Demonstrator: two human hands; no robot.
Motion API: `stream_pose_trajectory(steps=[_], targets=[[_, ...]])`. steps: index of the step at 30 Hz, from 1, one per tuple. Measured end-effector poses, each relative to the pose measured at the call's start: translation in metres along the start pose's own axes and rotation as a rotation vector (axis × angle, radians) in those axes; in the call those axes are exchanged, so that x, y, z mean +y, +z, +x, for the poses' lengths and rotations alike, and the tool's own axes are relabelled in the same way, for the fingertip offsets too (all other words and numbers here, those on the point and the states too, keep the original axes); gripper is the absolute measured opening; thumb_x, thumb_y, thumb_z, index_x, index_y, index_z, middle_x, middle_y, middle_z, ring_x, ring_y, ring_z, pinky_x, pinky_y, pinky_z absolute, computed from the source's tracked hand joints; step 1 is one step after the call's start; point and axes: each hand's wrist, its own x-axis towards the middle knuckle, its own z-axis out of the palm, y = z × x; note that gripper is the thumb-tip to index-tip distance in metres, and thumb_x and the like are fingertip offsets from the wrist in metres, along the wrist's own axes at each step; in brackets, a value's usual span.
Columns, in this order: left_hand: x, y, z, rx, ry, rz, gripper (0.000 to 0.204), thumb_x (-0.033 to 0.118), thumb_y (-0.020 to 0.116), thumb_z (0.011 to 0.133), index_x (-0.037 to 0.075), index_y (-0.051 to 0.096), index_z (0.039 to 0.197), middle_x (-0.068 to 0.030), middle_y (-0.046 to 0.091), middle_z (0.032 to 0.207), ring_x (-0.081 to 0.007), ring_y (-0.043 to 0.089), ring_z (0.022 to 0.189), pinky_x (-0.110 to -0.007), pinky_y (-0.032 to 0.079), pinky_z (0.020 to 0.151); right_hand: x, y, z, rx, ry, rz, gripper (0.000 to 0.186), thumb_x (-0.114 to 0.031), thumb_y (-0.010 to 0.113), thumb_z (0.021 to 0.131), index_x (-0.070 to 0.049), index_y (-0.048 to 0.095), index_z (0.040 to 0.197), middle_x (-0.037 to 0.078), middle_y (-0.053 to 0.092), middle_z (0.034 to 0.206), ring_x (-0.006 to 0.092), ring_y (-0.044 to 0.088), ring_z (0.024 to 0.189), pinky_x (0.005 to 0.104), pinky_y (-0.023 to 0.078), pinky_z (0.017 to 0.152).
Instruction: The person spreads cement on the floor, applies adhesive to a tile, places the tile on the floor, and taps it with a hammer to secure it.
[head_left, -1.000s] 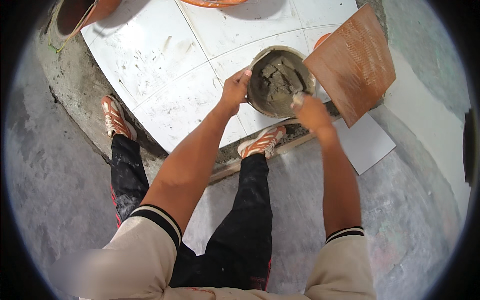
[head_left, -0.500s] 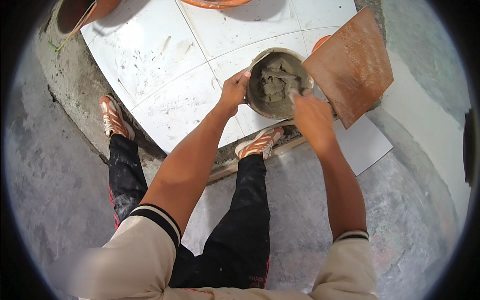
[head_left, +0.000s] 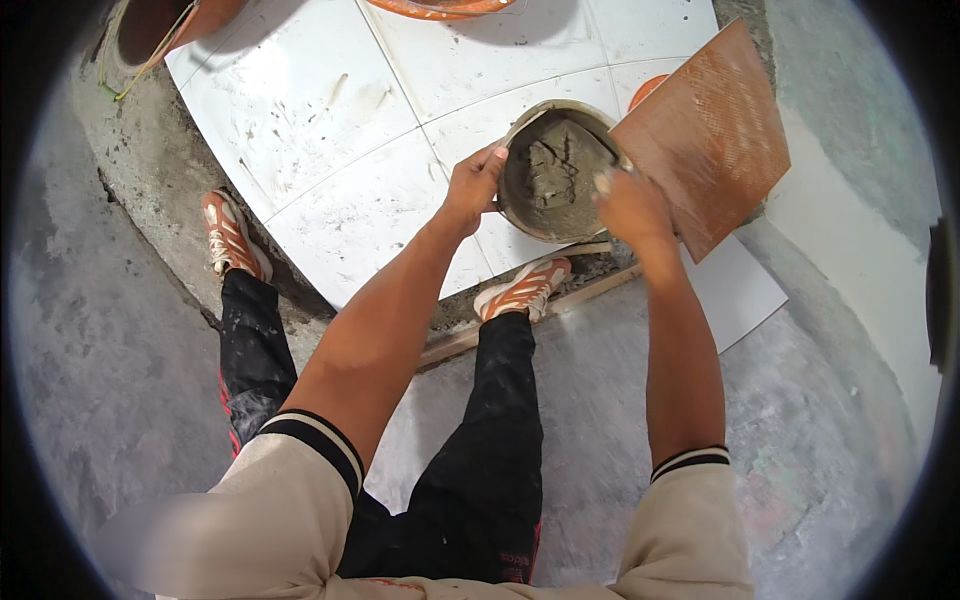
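Note:
A round bucket of grey wet mortar sits on white tiles. My left hand is closed on the bucket's left rim. My right hand grips a pale handle, apparently a trowel's, at the bucket's right side; its blade is hard to make out among the mortar. Just right of the bucket, a large brown tile stands tilted, partly behind my right hand.
An orange container with a yellow-green cord is at top left, another orange rim at top centre. A white tile lies on the grey floor at right. My feet stand by the tiles' near edge, beside a wooden strip.
My right hand and the tool moved within the bucket, down into the mortar and then toward its right rim. My left hand still holds the bucket, which has shifted slightly.

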Motion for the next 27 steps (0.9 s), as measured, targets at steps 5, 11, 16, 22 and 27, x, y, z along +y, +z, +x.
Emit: stream_pose_trajectory(steps=[5, 11, 16, 22, 27], targets=[[-0.002, -0.004, -0.003, -0.049, 0.008, 0.002, 0.056, 0.048, 0.059, 0.106, 0.014, 0.056, 0.15, -0.0114, 0.065, 0.13, -0.0271, 0.064, 0.116, -0.057, 0.059, 0.095, -0.049, 0.038, -0.015, -0.125, 0.088, -0.045, 0.034, -0.025, 0.058, 0.1, -0.003, 0.066, 0.125, 0.028, 0.072, 0.108, 0.0401, 0.071, 0.106, 0.0539, 0.054, 0.094], [0.001, -0.004, 0.001, -0.074, -0.015, -0.009, 0.058, 0.05, 0.058, 0.106, 0.013, 0.055, 0.151, -0.0105, 0.066, 0.126, -0.0256, 0.065, 0.113, -0.057, 0.06, 0.094, -0.033, 0.019, -0.1, -0.071, 0.314, 0.252, 0.045, -0.033, 0.051, 0.106, 0.001, 0.058, 0.135, 0.031, 0.069, 0.117, 0.043, 0.068, 0.113, 0.0544, 0.052, 0.098], [-0.003, -0.006, 0.003, -0.082, -0.015, 0.028, 0.058, 0.05, 0.058, 0.106, 0.012, 0.055, 0.15, -0.0082, 0.068, 0.12, -0.0225, 0.066, 0.105, -0.054, 0.061, 0.091, -0.017, 0.043, -0.059, -0.051, 0.364, 0.586, 0.05, -0.039, 0.05, 0.107, 0.005, 0.061, 0.129, 0.032, 0.069, 0.118, 0.0494, 0.065, 0.113, 0.0549, 0.05, 0.098], [-0.001, -0.004, 0.002, -0.055, -0.046, 0.066, 0.056, 0.05, 0.056, 0.107, 0.012, 0.056, 0.149, -0.0078, 0.067, 0.123, -0.0212, 0.065, 0.109, -0.054, 0.061, 0.093, -0.021, 0.1, -0.038, -0.156, 0.492, 0.842, 0.048, -0.041, 0.053, 0.106, 0.005, 0.063, 0.119, 0.025, 0.067, 0.099, 0.0387, 0.066, 0.086, 0.0462, 0.051, 0.077], [0.004, -0.003, 0.0, -0.083, -0.027, 0.082, 0.058, 0.051, 0.055, 0.107, 0.011, 0.055, 0.149, -0.0092, 0.066, 0.124, -0.0227, 0.064, 0.112, -0.054, 0.06, 0.095, -0.037, 0.098, -0.051, -0.149, 0.417, 1.373, 0.028, -0.034, 0.065, 0.104, -0.006, 0.06, 0.102, 0.0, 0.051, 0.072, 0.0096, 0.048, 0.049, 0.0278, 0.039, 0.041]])
